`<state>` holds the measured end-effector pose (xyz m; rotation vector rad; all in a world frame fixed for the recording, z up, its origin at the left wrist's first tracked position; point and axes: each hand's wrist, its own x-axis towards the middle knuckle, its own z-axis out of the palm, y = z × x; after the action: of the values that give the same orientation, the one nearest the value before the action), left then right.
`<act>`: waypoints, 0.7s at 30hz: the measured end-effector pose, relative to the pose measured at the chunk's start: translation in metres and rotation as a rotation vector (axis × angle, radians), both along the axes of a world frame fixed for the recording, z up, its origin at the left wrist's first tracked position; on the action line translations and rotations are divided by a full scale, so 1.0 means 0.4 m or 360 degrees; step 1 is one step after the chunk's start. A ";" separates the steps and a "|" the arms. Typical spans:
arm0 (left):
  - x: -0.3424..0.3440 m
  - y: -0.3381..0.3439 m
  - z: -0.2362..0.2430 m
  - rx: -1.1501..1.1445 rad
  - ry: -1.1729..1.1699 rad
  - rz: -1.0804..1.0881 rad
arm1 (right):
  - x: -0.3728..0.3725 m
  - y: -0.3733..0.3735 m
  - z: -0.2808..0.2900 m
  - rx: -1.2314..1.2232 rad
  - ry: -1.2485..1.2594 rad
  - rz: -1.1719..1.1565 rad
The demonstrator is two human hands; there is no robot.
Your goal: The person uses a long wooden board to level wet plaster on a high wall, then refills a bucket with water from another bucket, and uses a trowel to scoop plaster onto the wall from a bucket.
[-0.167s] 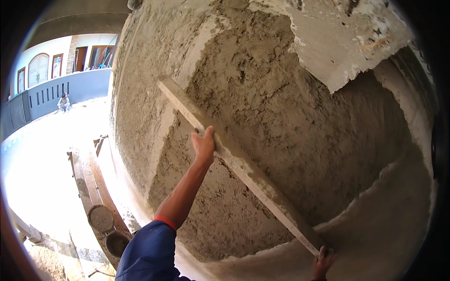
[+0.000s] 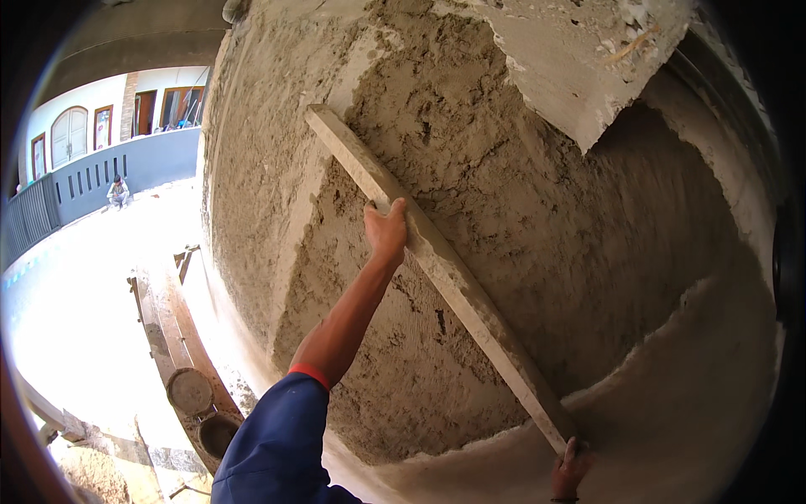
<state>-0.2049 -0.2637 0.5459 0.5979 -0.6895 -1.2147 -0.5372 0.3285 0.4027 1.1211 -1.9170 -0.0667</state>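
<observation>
A long, pale straightedge board (image 2: 470, 307) lies slanted against a wall coated in rough, wet plaster (image 2: 520, 193), its upper end at the upper left and its lower end at the lower right. My left hand (image 2: 386, 231) grips the board near its middle, with the arm in a blue sleeve with a red cuff. At the bottom edge of the view, my right hand (image 2: 571, 470) holds the board's lower end. Left of the board the plaster looks smoother; right of it the surface is lumpy.
A bare concrete patch (image 2: 579, 59) sits at the top right. Below left, a wooden scaffold plank (image 2: 172, 328) carries two round buckets (image 2: 191, 391). Farther off are a bright courtyard, a grey fence (image 2: 92, 181) and a crouching person (image 2: 117, 191).
The board and both hands have shifted slightly upward along the wall.
</observation>
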 end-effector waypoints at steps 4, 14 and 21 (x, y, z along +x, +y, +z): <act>-0.034 0.030 0.004 -0.0037 -0.0150 0.0006 | 0.040 -0.020 -0.012 0.0048 -0.0158 -0.0042; -0.045 0.036 0.022 -0.0392 -0.0675 0.0311 | 0.142 -0.135 -0.036 0.0088 -0.0140 -0.0034; 0.007 -0.063 0.407 -0.0719 -0.0800 0.0618 | 0.207 -0.282 0.065 -0.0361 -0.0530 0.0052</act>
<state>-0.2023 -0.2889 0.7088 0.6212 -1.1693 -0.5158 -0.4545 0.2159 0.4288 1.0575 -2.1326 0.3683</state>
